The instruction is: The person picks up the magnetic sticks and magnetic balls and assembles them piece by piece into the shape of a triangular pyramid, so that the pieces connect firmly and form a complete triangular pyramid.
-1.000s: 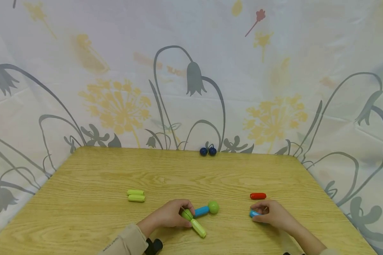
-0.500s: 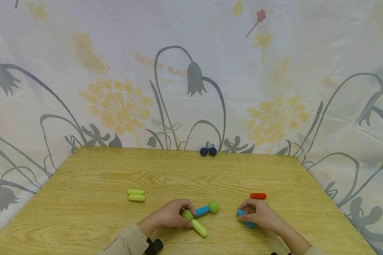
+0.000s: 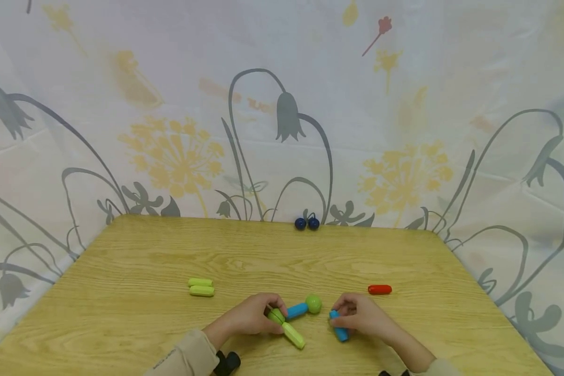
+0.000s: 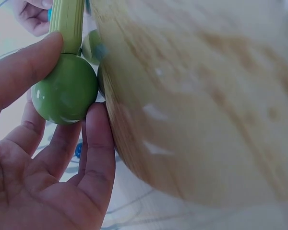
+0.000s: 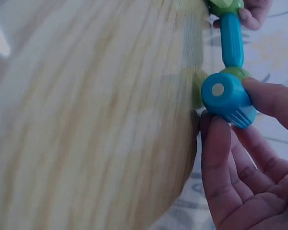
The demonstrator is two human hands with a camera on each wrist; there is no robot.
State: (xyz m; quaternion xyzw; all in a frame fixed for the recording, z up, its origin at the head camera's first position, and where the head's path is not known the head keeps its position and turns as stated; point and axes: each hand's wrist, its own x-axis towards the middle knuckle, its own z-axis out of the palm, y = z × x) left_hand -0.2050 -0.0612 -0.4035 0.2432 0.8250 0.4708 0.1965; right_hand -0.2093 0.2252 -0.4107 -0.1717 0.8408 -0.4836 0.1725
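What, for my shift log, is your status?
Left hand gripping green ball, yellow-green rod attached. Right hand pinching loose blue rod. Red rod beyond, seemingly not blocking.

Tabletop (image 3: 263,256): yellowish wood grain
Far edge: two dark blue balls (image 3: 300,224), side by side
Left: two yellow-green rods (image 3: 201,291) alongside each other
Right: one red rod (image 3: 379,289)
Near middle: blue rod (image 3: 296,311) between green balls (image 3: 314,304), yellow-green stick (image 3: 293,336) angled off one
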